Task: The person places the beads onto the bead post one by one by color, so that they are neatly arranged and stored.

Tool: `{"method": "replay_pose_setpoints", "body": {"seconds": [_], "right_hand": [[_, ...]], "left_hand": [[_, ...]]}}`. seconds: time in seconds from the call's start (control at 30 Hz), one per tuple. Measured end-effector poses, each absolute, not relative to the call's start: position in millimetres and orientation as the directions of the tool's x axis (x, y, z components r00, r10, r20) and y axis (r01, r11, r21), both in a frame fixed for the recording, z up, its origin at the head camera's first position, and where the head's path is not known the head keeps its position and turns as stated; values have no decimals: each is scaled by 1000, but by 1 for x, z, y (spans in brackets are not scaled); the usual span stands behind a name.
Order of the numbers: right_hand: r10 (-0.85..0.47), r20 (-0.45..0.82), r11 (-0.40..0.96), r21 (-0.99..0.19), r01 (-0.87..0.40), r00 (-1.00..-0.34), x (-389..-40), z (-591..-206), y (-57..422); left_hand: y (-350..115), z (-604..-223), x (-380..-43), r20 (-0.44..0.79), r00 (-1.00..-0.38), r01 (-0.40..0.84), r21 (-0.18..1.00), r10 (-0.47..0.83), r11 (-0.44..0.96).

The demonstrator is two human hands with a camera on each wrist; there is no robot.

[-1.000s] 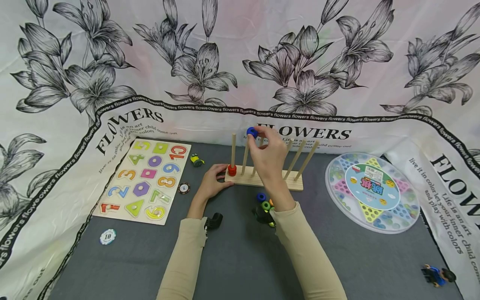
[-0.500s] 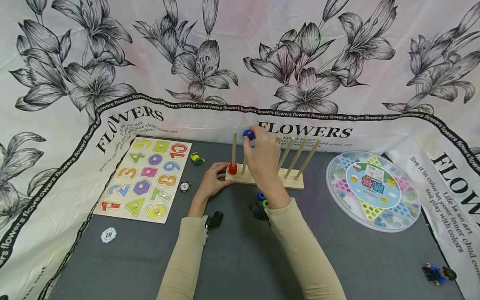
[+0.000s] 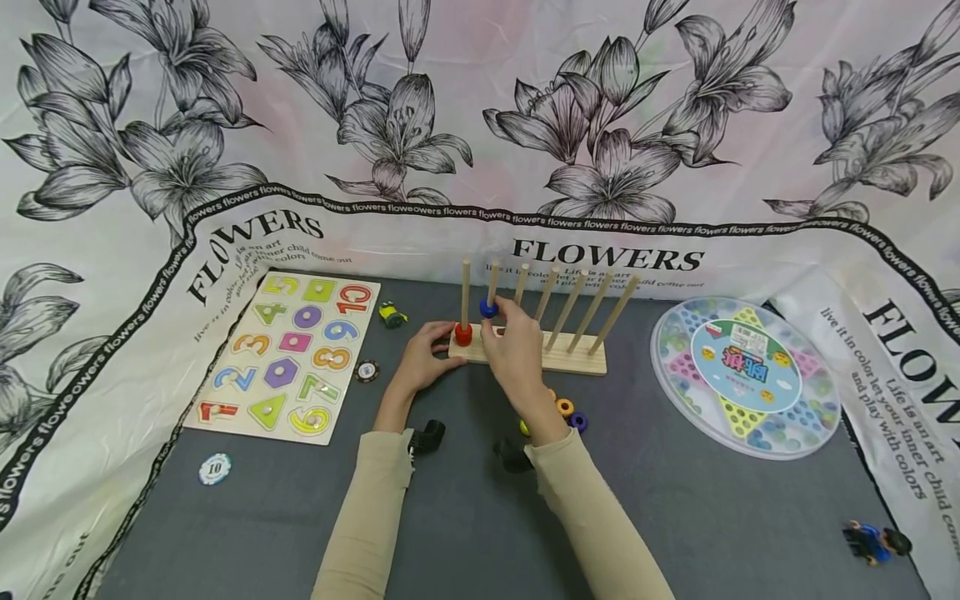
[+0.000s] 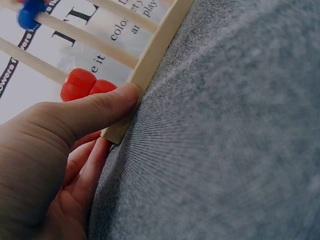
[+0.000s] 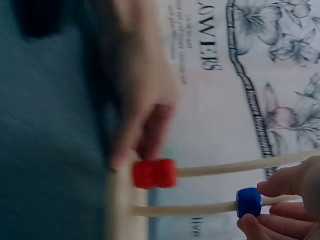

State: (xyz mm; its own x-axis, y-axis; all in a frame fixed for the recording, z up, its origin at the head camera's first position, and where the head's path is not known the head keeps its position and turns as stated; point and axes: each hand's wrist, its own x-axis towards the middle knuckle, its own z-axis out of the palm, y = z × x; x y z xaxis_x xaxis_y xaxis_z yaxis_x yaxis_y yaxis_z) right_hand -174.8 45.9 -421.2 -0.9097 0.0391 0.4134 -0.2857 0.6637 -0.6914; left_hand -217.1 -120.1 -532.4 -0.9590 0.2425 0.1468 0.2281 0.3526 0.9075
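A wooden peg rack (image 3: 573, 361) with several upright pegs stands in the middle of the table. My left hand (image 3: 423, 360) grips the left end of its base, thumb on the near side in the left wrist view. Two red beads (image 5: 155, 173) sit stacked at the bottom of the leftmost peg. On the second peg, a blue bead (image 3: 488, 308) is threaded partway down, above the base. My right hand (image 3: 519, 346) pinches that bead between thumb and fingers. Loose beads, including an orange bead (image 3: 565, 407) and a purple bead (image 3: 578, 422), lie partly hidden by my right wrist.
A number puzzle board (image 3: 288, 358) lies at the left, with a small yellow-green toy (image 3: 392, 314) and a dark poker chip (image 3: 367, 371) beside it. A white chip (image 3: 215, 469) is nearer. Right are a round game box (image 3: 746, 379) and a toy figure (image 3: 876, 543).
My right hand has brought the blue bead from above the pegs onto the second peg and lowered it partway. The left hand keeps its grip on the base.
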Motion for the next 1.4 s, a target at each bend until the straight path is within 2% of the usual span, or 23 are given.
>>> {"method": "replay_pose_setpoints", "body": {"seconds": [0.23, 0.47, 0.73, 1.0, 1.27, 1.4], "right_hand": [[75, 304, 607, -770, -199, -950, -173, -452, 44], [57, 276, 583, -789, -193, -959, -175, -470, 51], [-55, 167, 595, -786, -166, -984, -175, -471, 69], [-217, 134, 575, -783, -237, -967, -173, -465, 93], [-239, 162, 559, -783, -272, -957, -163, -464, 133], [-279, 111, 598, -757, -263, -954, -159, -466, 147]], "left_hand": [[-120, -531, -217, 152, -958, 235, 902, 243, 362], [-117, -532, -216, 146, -959, 228, 908, 244, 351], [-114, -534, -216, 136, -955, 226, 909, 263, 351], [-120, -530, -217, 136, -960, 222, 902, 244, 370], [-120, -531, -215, 124, -959, 217, 900, 256, 377], [-118, -531, -215, 125, -961, 214, 902, 248, 375]]}}
